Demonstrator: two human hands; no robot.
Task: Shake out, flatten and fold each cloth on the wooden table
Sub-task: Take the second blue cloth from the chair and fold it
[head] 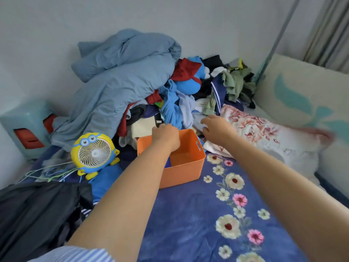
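1. Seemingly no tabletop shows in the head view: both bare arms reach up the frame over a bed covered with a blue flowered sheet.
2. At centre, the left hand is over the far rim of an orange plastic bin, its fingers curled down at the foot of the clothes pile. The knuckles hide the fingertips, so I cannot tell whether its grip has closed on a cloth.
3. Just right of centre, the right hand hovers with fingers spread and loosely bent, its grip released, right at the pale cloths on the pile's near edge.
4. That pile of mixed cloths fills the upper middle of the frame, with a grey-blue quilt heaped on its left side.
5. At left sits a yellow cartoon fan, and dark garments lie at lower left.
6. At right lies a floral pillow.
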